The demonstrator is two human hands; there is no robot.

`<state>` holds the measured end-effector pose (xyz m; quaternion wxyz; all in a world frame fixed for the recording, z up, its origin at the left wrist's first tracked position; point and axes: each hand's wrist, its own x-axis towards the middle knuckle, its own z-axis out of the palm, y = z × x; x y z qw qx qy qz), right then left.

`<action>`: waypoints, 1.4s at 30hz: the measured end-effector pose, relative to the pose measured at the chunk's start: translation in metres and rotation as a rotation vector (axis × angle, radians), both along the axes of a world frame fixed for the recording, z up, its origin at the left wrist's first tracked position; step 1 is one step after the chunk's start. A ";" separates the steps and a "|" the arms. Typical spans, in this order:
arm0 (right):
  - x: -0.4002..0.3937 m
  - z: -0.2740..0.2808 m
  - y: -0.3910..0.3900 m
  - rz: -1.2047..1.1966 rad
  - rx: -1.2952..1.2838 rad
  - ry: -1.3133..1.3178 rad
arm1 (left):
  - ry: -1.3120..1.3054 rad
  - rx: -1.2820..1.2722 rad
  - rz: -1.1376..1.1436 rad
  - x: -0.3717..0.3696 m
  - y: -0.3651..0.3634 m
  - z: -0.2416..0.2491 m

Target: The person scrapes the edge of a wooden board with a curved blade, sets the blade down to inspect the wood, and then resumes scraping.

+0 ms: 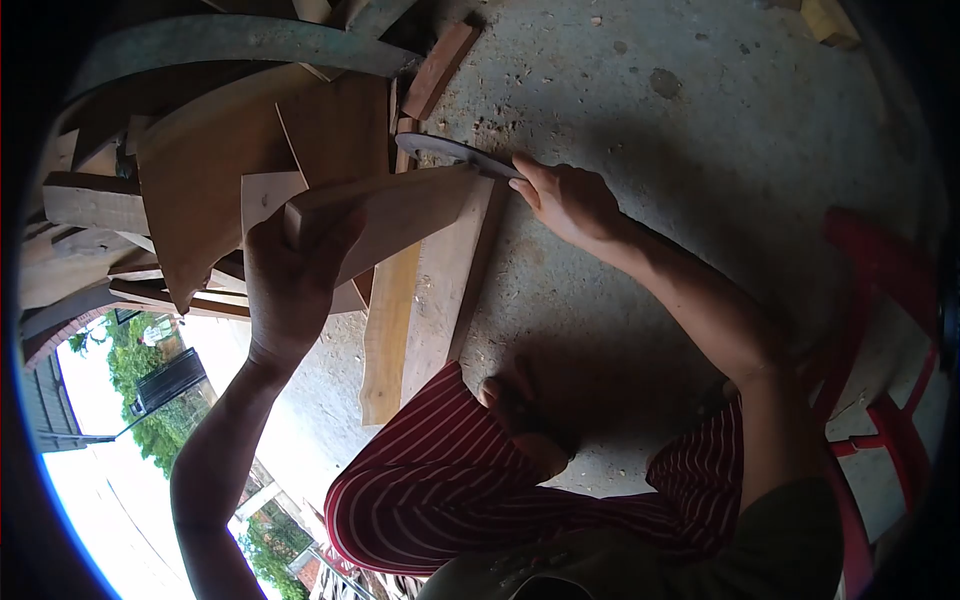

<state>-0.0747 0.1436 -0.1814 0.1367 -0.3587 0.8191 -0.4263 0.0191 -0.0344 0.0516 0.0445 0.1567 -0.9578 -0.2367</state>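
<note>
Rough, flat offcuts in a scrap wood pile point(200, 170) crowd the left | left hand point(295, 275) grips a pale, smooth-sawn wooden board point(400, 205), angled over a long plank point(430, 300) | right hand point(565, 200) clasps a dark curved blade point(455, 152) at the board's upper edge | dusty concrete floor point(680, 120) | red chair point(890, 330) at right.

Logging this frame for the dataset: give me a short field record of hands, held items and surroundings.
view: head camera, looking down
left hand: grip closed on the end of a wooden board
right hand: grip closed on a curved dark blade, which lies at the board's upper edge
under board: lighter plank, leaning on the floor
left of board: pile of wood offcuts
floor: concrete, with wood chips
right edge: red plastic chair
clothing: red striped trousers
</note>
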 end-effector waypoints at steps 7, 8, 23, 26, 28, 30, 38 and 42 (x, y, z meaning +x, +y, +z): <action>-0.006 0.012 0.001 0.066 0.039 -0.083 | -0.092 0.086 0.032 -0.011 -0.002 0.009; -0.005 0.010 -0.002 0.037 0.010 -0.042 | -0.080 0.079 0.021 -0.016 -0.001 0.008; -0.001 0.002 -0.011 0.030 0.005 -0.067 | -0.091 0.118 0.063 -0.010 -0.002 0.009; 0.000 0.009 -0.011 -0.021 -0.084 -0.002 | 0.017 0.130 0.053 -0.014 0.001 0.003; 0.012 0.013 -0.008 -0.031 -0.139 -0.018 | -0.074 0.180 0.110 -0.009 0.000 0.004; 0.002 0.002 -0.012 0.001 0.009 -0.053 | -0.095 0.156 0.128 -0.009 -0.003 0.007; 0.003 0.019 -0.007 0.020 -0.002 -0.042 | -0.092 0.185 0.145 -0.008 -0.002 0.005; 0.003 -0.013 -0.013 -0.024 -0.017 0.037 | -0.016 0.066 0.077 -0.009 0.001 0.005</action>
